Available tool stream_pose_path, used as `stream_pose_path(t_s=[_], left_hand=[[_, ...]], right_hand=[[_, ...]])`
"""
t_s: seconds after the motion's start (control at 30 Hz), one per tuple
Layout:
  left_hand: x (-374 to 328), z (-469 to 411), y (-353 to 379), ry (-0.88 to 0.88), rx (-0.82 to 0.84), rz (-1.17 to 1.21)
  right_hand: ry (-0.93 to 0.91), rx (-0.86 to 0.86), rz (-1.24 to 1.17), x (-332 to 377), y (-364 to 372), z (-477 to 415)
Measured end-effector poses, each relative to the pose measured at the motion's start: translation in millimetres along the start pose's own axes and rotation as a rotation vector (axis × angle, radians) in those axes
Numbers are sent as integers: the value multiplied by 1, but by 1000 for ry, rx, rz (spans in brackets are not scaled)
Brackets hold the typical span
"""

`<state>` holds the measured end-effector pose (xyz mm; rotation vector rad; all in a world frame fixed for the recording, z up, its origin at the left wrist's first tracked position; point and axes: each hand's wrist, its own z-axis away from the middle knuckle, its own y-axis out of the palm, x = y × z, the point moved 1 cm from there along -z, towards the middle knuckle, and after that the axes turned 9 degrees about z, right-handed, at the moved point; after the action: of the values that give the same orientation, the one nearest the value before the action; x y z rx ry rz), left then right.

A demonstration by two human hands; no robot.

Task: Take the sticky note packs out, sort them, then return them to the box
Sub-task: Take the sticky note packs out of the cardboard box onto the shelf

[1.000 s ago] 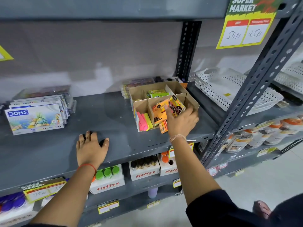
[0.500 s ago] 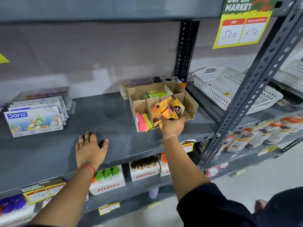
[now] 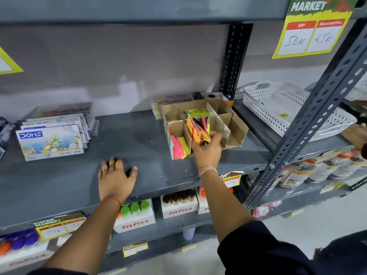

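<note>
- a person's right hand (image 3: 207, 149) closes around a fanned bunch of orange and yellow sticky note packs (image 3: 197, 130) in the middle compartment of a cardboard box (image 3: 236, 126), which sits toward the right end of a grey metal shelf (image 3: 139, 139).
- the left hand (image 3: 115, 177) lies flat and spread on the shelf near its front edge, holding nothing, well apart from the box.
- loose pink and green note pads (image 3: 179, 146) stand in the front-left compartment; a green pack (image 3: 195, 112) sits in a compartment toward the back of the box.
- by the look of it, the packs are being lifted out, so the sorting is not yet started.
- risk: the bunch is splayed, not squared, so a pack could slip from the grip and drop off the front edge to the bottles (image 3: 135, 207) on the shelf below.
- risk: the thin cardboard dividers may catch a pack's corner, dragging the light box forward, since nothing steadies it.
- risk: a pull at a slant could tip out the pink and green pads next to it.
- a white plastic basket (image 3: 297, 114) and boxes of pastels (image 3: 50, 141) sit clear of the work, at the right and left ends.
</note>
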<state>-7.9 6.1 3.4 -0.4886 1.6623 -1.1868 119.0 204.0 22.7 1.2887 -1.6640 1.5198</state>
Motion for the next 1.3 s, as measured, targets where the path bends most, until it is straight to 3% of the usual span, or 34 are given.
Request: stream_pose_path(t_s=[0.33,0.5,0.6,0.83,0.97,1.03,1.17,1.3], left_hand=[[-2,1,-2,2,8,-7],[-1,0,-1,2,10,-13],[0,-1,0,1,14,-18],[1,0,0,5,6,1],[4,-1,1,8,12,28],[5,-1,0,17,5,61],[15,-9,-9,36,-50,83],[38,-19,-17,7,0,6]], right_hand=[[107,-45,75,17,-7,-12],[95,176,301,31,-14,-38],[66,221,439,33,-10,-37],[85,93,377,27,-11,-29],[44,-164,157,50,-34,-21],[10,-203,-14,74,-43,-15],[26,28,-210,118,-24,-3],[191,342,-284,126,35,24]])
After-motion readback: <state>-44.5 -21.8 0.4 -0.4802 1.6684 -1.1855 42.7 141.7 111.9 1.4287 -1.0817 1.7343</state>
